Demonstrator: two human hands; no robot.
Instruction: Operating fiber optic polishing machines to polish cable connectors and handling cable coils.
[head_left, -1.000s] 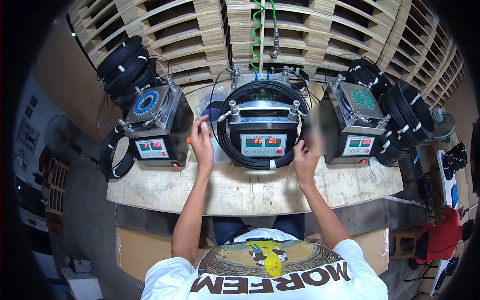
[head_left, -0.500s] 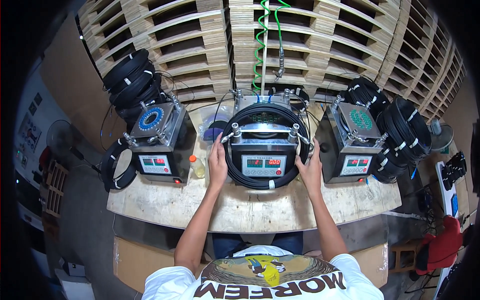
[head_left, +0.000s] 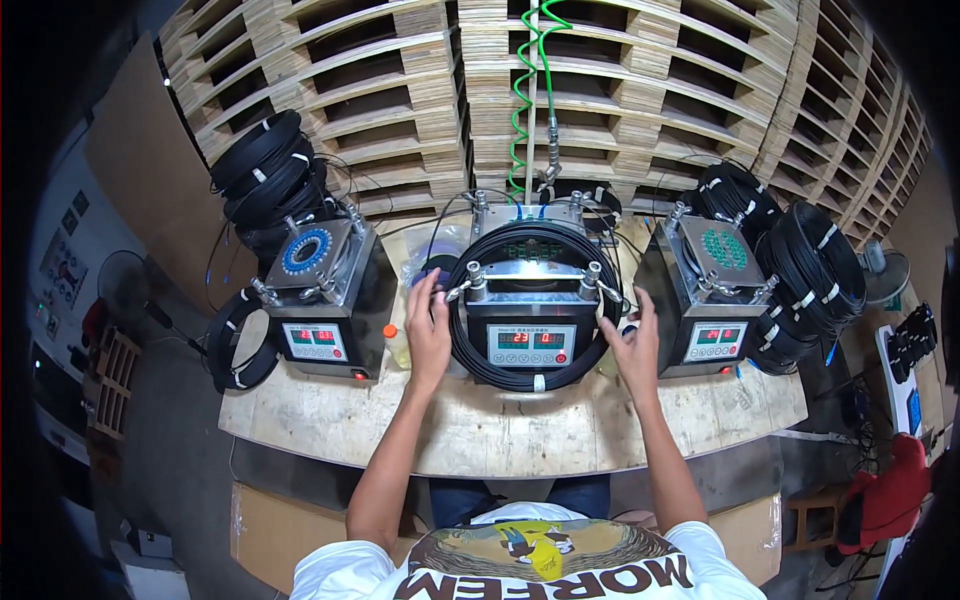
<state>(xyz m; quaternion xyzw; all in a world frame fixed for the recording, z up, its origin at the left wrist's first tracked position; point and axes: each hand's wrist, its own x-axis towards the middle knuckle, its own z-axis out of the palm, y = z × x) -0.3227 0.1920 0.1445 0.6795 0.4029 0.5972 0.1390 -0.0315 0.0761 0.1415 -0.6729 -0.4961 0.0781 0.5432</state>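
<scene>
A coil of thin black cable (head_left: 470,330), wound in a wide loop, sits around the four upright metal posts on top of the middle grey winding machine with a red digital display (head_left: 531,345), the loop drooping over the machine's front face where a small white tie shows at the bottom. The left hand (head_left: 428,332) lies against the coil's left arc with its fingers spread and curled lightly over the strands — touching rather than clenched. The right hand (head_left: 634,345) is at the right arc, fingers open and fanned; whether they actually rest on the cable or hover just beside it I cannot tell. The coil looks light and floppy, many loose turns that would likely sag and splay if lifted from one point, so taking hold on opposite sides, gathering all the strands at once, seems the safest grip; the smooth jacket may be a little slippery. Three such machines stand in a row on the pale wooden workbench (head_left: 500,440): one on the left with a blue ring on top (head_left: 320,290), the middle one, and one on the right with a green dotted disc (head_left: 722,300). Finished black coils are stacked at both ends — one pile behind the left machine (head_left: 265,165), another beside the right (head_left: 810,270) — too overlapped to count exactly. One green spiral air hose (head_left: 525,90) hangs above the middle machine, before a wall of stacked wooden pallets (head_left: 650,100).
</scene>
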